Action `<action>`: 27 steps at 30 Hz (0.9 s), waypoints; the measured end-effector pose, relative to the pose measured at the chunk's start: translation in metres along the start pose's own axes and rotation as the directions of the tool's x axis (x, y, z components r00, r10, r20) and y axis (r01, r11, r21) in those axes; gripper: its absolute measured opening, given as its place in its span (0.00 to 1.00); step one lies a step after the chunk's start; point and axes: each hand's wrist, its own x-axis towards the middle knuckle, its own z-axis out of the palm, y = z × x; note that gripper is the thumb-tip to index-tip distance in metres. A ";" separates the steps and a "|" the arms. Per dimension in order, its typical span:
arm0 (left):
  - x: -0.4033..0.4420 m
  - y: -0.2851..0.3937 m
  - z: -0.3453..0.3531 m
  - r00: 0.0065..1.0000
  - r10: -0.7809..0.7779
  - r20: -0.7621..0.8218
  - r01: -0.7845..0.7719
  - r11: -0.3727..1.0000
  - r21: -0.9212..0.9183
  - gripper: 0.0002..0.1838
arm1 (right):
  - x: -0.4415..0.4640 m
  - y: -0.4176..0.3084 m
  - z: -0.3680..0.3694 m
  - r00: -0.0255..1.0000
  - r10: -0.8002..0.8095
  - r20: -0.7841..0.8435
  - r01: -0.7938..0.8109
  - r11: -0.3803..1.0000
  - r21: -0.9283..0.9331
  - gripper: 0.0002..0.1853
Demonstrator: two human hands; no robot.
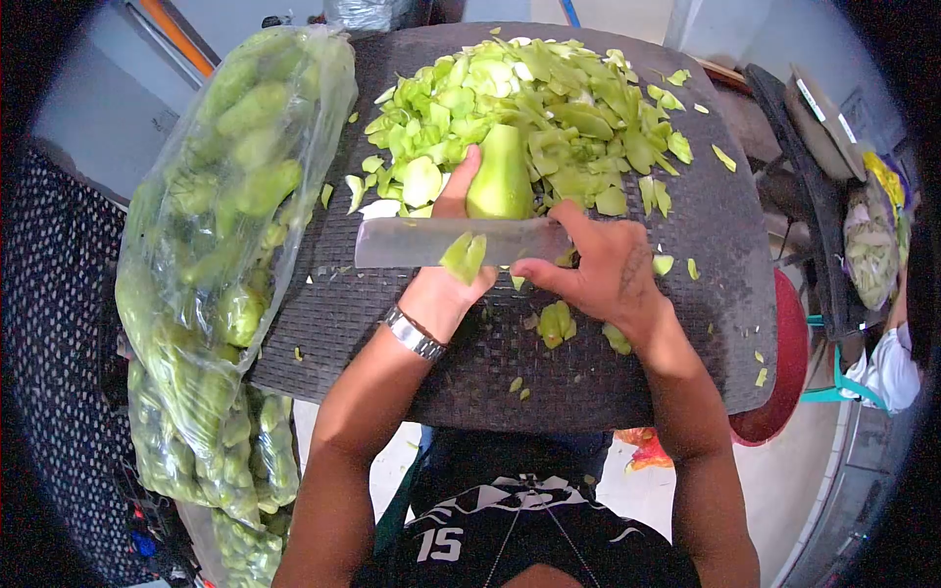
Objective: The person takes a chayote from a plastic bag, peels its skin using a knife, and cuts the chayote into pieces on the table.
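My left hand (451,292) grips a pale green, partly peeled chayote (502,176), its thumb lying along the left side. The other fingers are hidden behind a wide-bladed knife (400,243). My right hand (613,260) is closed on the right end of that knife, which lies level across the near end of the chayote. A slice of peel (464,256) clings to the blade. Beyond my hands, a big heap of green peelings (578,118) covers the far part of the dark woven-pattern table (470,387).
To the left, a long clear plastic bag (221,206) full of green chayotes leans on the table edge. Loose peel scraps (556,324) lie near me. A red round stool (774,363) stands at the right, with bagged goods (872,235) beyond it.
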 end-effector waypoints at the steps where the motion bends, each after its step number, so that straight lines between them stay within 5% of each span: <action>1: 0.000 0.000 0.001 1.000 0.007 -0.004 -0.007 1.000 0.006 0.35 | 0.000 0.001 -0.001 1.000 0.004 -0.008 -0.004 1.000 -0.009 0.33; 3: -0.001 0.000 -0.001 1.000 -0.004 0.005 0.004 1.000 0.027 0.33 | 0.002 0.006 -0.005 1.000 0.011 -0.022 -0.011 1.000 -0.026 0.32; 7: -0.007 0.009 0.001 0.997 -0.045 0.059 0.041 0.996 0.082 0.29 | 0.009 0.043 -0.012 0.960 0.279 0.018 -0.279 0.959 0.055 0.30; 11: -0.005 0.005 0.003 0.999 -0.013 0.048 0.010 0.998 0.055 0.31 | 0.006 0.025 -0.010 0.989 0.139 -0.059 -0.134 0.988 0.077 0.32; 14: 0.000 -0.002 0.004 0.998 0.060 0.001 -0.060 0.998 0.026 0.33 | 0.003 0.003 -0.009 0.998 0.027 0.056 -0.028 0.999 0.017 0.34; 18: -0.007 0.005 0.006 0.997 0.047 0.054 -0.049 0.998 0.041 0.30 | 0.004 0.023 -0.013 0.995 0.092 0.027 -0.092 0.996 0.003 0.33; 20: -0.009 0.010 0.004 0.994 0.028 0.109 -0.035 0.998 0.059 0.28 | 0.007 0.049 -0.015 0.963 0.270 0.014 -0.269 0.962 -0.043 0.29; 21: -0.008 0.015 0.012 1.000 -0.023 0.006 0.022 0.992 0.126 0.27 | 0.007 0.061 -0.017 0.935 0.356 0.003 -0.355 0.933 -0.067 0.28; 24: -0.011 0.013 0.014 0.997 -0.060 0.044 0.055 0.993 0.108 0.28 | 0.005 0.084 -0.017 0.927 0.363 -0.093 -0.370 0.926 -0.079 0.32; 27: -0.006 0.005 0.009 0.999 0.038 0.026 -0.041 0.992 0.119 0.29 | 0.006 0.032 -0.018 0.968 0.250 0.003 -0.249 0.965 0.081 0.32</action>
